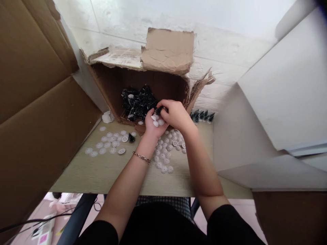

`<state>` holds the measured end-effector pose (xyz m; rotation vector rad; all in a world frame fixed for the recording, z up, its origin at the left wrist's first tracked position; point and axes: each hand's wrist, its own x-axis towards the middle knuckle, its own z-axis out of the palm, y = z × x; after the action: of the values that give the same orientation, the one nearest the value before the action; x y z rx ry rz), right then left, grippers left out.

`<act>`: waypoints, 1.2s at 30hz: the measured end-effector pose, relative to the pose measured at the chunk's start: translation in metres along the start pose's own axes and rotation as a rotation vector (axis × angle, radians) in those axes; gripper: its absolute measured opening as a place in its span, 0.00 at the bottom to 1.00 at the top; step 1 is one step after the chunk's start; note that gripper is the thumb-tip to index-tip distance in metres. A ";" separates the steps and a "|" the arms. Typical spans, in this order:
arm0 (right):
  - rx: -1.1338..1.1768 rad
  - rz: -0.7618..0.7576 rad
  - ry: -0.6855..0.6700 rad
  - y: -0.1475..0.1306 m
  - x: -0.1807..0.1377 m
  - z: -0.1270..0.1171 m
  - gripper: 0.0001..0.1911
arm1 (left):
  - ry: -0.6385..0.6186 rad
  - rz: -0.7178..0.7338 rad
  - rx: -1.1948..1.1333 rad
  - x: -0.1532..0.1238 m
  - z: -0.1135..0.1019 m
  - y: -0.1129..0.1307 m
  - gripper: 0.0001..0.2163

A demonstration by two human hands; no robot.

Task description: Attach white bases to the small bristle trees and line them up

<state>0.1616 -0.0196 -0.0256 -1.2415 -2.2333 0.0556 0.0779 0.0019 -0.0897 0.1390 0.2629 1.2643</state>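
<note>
While our black sleeves (pixel 98 234) come in over the near edge of the table (pixel 84 173), we look first at the white discs spread flat on the wood: a right cluster (pixel 164 169) lies beneath and between our forearms, and a left cluster (pixel 102 150) lies outside the arm that wears a bracelet (pixel 142 157). None of these discs carries a tree that we can make out, so they look to us like the share left to do. Just beside the left cluster's far end sits a lone tree (pixel 131 137), small and dark green. Past that, our left hand (pixel 152 130) is turned palm up with the thumb lifted, and a few palm discs (pixel 156 123) rest on it loosely; its other fingertips are hidden. Our right hand (pixel 175 114) bends over that palm, its thumb and fingers seemingly pinching a small tree (pixel 159 110), though blur makes the hold hard to read. Beyond, a torn box (pixel 167 44) lies open towards us with a heap of trees (pixel 139 102) inside, so plenty remains, we judge. A short row of trees (pixel 204 115) stands right of the box, near the wall (pixel 214 34); we take these as finished, though their bases are too small to tell.
</note>
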 end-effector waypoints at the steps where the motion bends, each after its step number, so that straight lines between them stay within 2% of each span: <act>1: -0.002 -0.008 0.002 0.000 0.000 0.001 0.14 | -0.003 0.009 -0.006 0.000 0.000 0.000 0.08; 6: 0.008 -0.017 0.012 0.000 0.001 0.005 0.13 | -0.012 0.026 -0.018 0.001 -0.002 0.000 0.08; 12: 0.047 0.095 0.050 -0.002 0.001 0.006 0.12 | -0.044 0.003 -0.024 0.000 -0.003 0.000 0.08; 19: 0.130 0.074 0.070 0.000 0.001 0.006 0.08 | -0.019 0.000 -0.013 -0.001 -0.002 0.000 0.10; 25: 0.144 0.092 0.030 0.003 0.000 0.006 0.08 | -0.008 -0.013 0.000 -0.001 -0.003 0.002 0.10; 31: 0.129 0.021 0.036 -0.005 0.001 0.005 0.08 | -0.060 0.029 -0.058 -0.004 0.002 0.003 0.09; 36: 0.164 0.061 0.068 -0.007 0.001 0.006 0.12 | -0.056 0.058 -0.074 -0.006 0.003 0.004 0.11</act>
<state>0.1527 -0.0209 -0.0281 -1.2040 -2.0879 0.2126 0.0733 -0.0029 -0.0853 0.1189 0.1643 1.3244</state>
